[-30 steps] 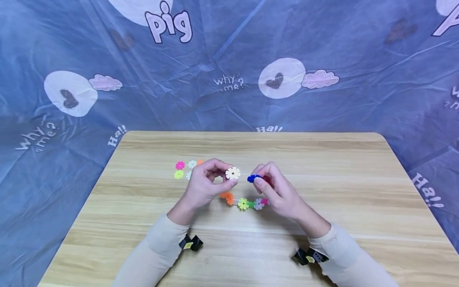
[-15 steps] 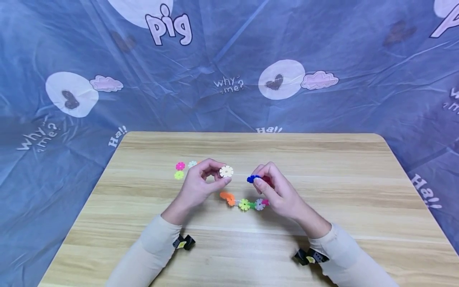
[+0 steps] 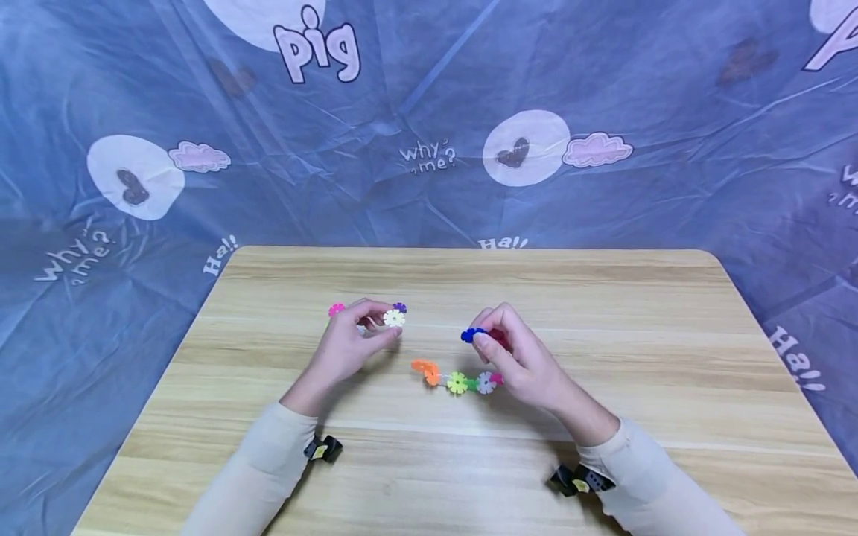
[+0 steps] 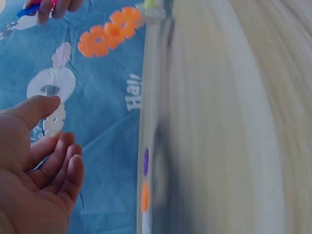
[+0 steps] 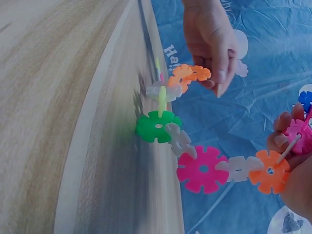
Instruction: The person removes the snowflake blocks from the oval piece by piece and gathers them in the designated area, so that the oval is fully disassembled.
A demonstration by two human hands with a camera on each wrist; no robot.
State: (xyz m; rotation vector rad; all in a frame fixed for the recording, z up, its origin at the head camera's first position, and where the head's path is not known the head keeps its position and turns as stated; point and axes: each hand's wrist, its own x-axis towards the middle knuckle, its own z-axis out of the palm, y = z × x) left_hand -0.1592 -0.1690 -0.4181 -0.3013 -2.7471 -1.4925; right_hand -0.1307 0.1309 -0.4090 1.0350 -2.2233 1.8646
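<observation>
Between thumb and fingertips, my left hand point(image 3: 343, 348) pinches a white notched flower-shaped disc point(image 3: 394, 318) above the table. My right hand point(image 3: 523, 361) grips the end of a chain of interlocked flower discs, with a blue disc point(image 3: 469, 336) sticking out past the fingertips. The right wrist view shows the chain running down from that hand through orange point(image 5: 269, 171), pink point(image 5: 202, 169) and green point(image 5: 158, 126) discs, clear ones between them. Its far end has orange discs point(image 4: 109, 33), seen in the left wrist view. The two hands are apart.
Loose discs lie at the left behind my left hand: a purple one point(image 3: 399, 307), a pink one point(image 3: 337, 310) and an orange one point(image 4: 145, 196). Others there are hidden by the hand. A blue printed cloth point(image 3: 429, 201) hangs behind the wooden table point(image 3: 603, 298).
My left hand has moved left with the white disc, toward the loose discs, covering more of them and uncovering the purple one. The right hand and chain have stayed nearly still.
</observation>
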